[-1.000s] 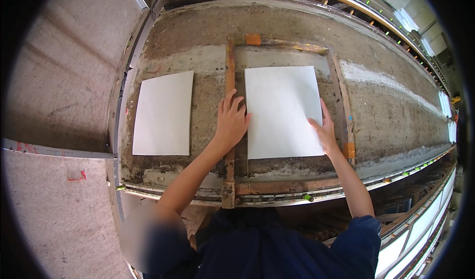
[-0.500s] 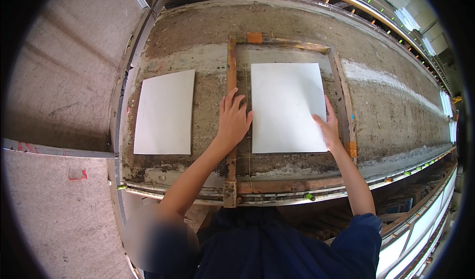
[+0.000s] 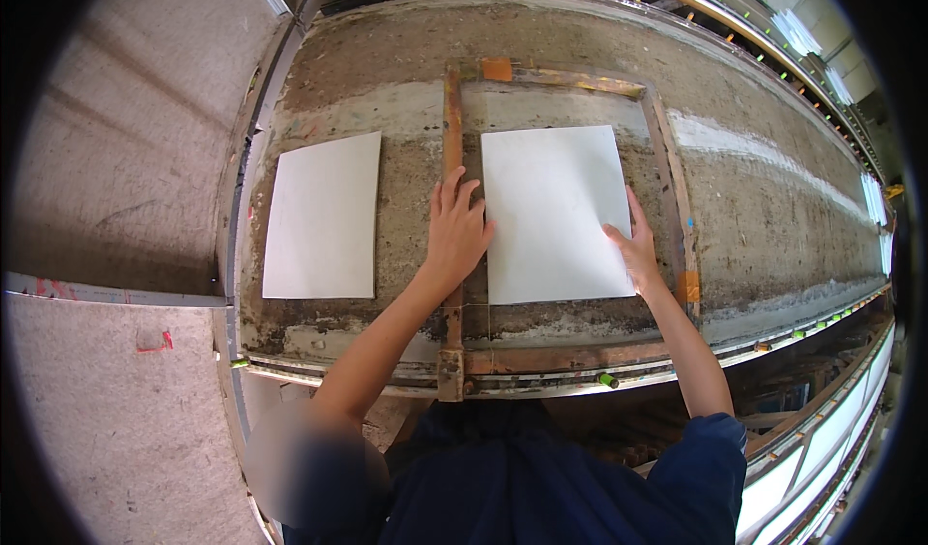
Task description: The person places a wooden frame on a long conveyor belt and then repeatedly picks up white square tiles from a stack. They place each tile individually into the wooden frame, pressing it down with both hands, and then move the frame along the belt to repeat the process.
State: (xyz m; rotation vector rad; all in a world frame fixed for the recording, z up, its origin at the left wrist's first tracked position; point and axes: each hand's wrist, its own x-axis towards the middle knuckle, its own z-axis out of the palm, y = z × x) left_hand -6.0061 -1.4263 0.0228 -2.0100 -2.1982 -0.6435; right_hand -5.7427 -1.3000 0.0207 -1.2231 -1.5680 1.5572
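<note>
A white rectangular sheet [image 3: 551,216] lies inside a worn wooden frame [image 3: 452,120] on a long stained table. My right hand [image 3: 635,253] grips the sheet's right edge, thumb on top and fingers along the side. The fingers of my left hand [image 3: 457,228] are spread over the frame's left bar, and its thumb reaches the sheet's left edge. The sheet sits slightly turned against the frame. A thin thread runs across inside the frame near its front. To the left, outside the frame, rests a second white sheet [image 3: 322,218].
The table [image 3: 773,226] stretches far to the right, with rails carrying green and orange pegs along both sides. A green peg [image 3: 607,381] sits at its front edge. Orange tape [image 3: 688,286] is on the frame's right bar. Pale panels [image 3: 106,390] stand at the left.
The sheet in the frame has shifted a little left and turned slightly anticlockwise, with my right hand moving along. My left hand stays almost in place.
</note>
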